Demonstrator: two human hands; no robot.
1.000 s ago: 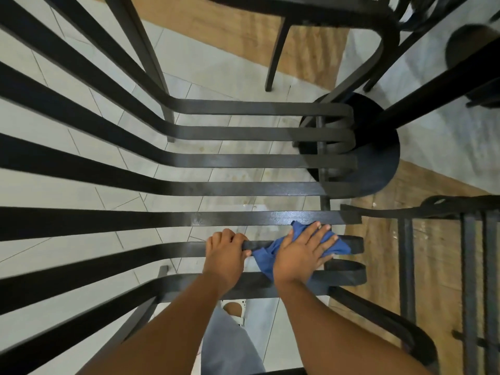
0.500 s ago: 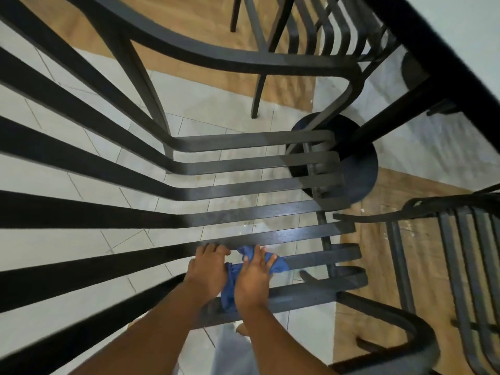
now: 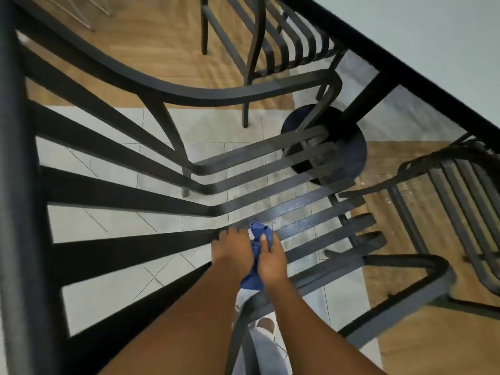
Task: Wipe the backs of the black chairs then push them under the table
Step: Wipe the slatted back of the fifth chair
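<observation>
Since a second ago your right hand has slid along the slat from its far end to meet your left hand, and the blue cloth, then spread flat under your palm, is now bunched between the two hands.

Your right hand's fingers are curled round the crumpled, soft blue cloth, with a tail of it hanging below your wrist. Your left hand rests just beside it on a flat slat, fingers bent over the slat's edge at the bend where the back meets the seat.

You are looking straight down the black slatted chair: long flat matte bars fan out toward you on the left as its back, then turn at a sharp angle into shorter seat slats running right. A curved armrest arches over the top, another rounds the lower right.

The seat's front reaches the round black disc base of the pale table, whose dark straight edge crosses the upper right corner. A second black slatted chair stands beyond, a third at the right edge. Underneath lies pale grey tiled floor bordered by wood-grain planks.
</observation>
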